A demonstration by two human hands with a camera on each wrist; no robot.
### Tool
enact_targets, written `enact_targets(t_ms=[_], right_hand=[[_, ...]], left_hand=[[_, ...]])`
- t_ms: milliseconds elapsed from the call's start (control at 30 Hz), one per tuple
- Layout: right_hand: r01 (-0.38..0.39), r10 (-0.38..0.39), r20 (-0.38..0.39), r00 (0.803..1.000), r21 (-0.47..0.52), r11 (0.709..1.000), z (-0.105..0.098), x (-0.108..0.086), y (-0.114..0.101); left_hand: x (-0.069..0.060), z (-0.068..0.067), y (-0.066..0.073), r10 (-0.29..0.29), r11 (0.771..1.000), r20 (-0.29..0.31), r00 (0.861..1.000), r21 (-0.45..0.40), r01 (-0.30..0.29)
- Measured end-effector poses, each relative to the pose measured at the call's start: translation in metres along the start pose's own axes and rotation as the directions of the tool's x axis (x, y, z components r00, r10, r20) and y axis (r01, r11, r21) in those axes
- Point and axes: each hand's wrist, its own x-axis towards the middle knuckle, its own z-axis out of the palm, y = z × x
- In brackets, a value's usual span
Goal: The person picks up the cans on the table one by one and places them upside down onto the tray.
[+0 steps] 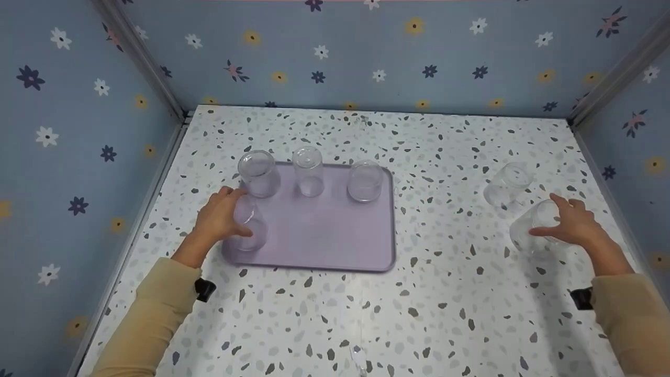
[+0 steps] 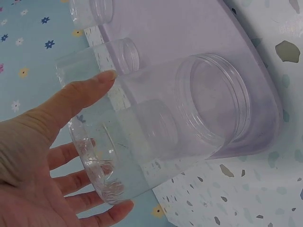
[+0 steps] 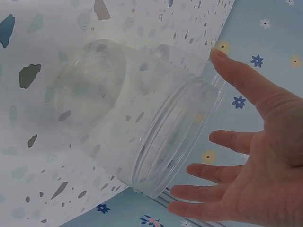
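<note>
A clear plastic jar [image 1: 251, 230] stands mouth down on the front left corner of a lilac tray [image 1: 324, 230]. My left hand [image 1: 222, 212] holds it near its raised base, thumb on one side and fingers round the other, as the left wrist view shows. On the right side of the table, my right hand [image 1: 573, 225] spreads its thumb and straight fingers around the threaded rim of another clear jar [image 3: 113, 109]. That jar stands mouth up on the table. A gap shows between most of the right fingers and the rim.
Along the tray's back edge stand three more clear containers: a wide one [image 1: 259, 175], a narrow one [image 1: 309, 173] and a short one [image 1: 365, 180]. Behind the right hand's jar is another clear container [image 1: 507, 183]. Flower-patterned walls [image 1: 366, 57] enclose the speckled table [image 1: 445, 293].
</note>
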Motion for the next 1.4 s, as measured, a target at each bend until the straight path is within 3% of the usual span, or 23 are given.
enact_targets(t_ms=[400, 833, 1400], right_hand=[[-0.011, 0.010, -0.029, 1.000, -0.034, 0.999, 0.0018, 0.0037, 0.0046], [-0.020, 0.020, -0.003, 1.000, -0.020, 1.000, 0.0007, 0.0058, 0.0103], [0.002, -0.005, -0.098, 0.995, -0.033, 0.999, 0.0020, 0.0066, 0.0095]], left_hand=[[0.0003, 0.0024, 0.0003, -0.022, 1.000, 0.007, 1.000, -0.003, 0.022], [0.0009, 0.0010, 0.0024, -0.012, 1.000, 0.016, 1.000, 0.010, 0.012], [-0.0029, -0.0042, 0.0041, -0.020, 0.999, 0.041, 0.999, 0.041, 0.018]])
